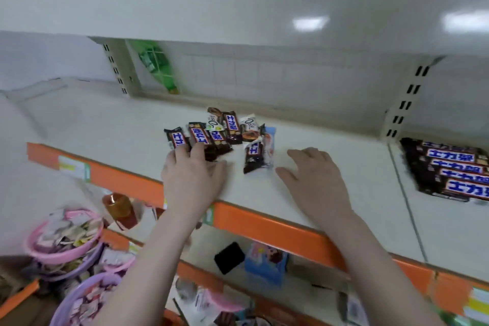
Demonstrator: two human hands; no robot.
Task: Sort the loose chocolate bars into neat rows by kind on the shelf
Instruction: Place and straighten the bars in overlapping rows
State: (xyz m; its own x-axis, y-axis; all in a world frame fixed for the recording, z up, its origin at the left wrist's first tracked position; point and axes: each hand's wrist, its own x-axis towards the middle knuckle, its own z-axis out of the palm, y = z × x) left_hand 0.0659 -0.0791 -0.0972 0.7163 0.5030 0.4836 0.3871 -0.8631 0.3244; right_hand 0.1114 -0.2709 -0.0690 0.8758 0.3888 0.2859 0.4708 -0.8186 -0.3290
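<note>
Both bare forearms reach up and forward from the bottom of the view, roughly side by side and apart. The left hand [191,176] lies palm down, back of the hand up, its fingers stretched forward and lightly spread, the fingertips [197,149] touching the near ends of some bars [197,137]; whether they curl round any cannot be told. The right hand [315,176] is also palm down, fingers straight and splayed, thumb pointing toward the left hand, holding nothing.
</note>
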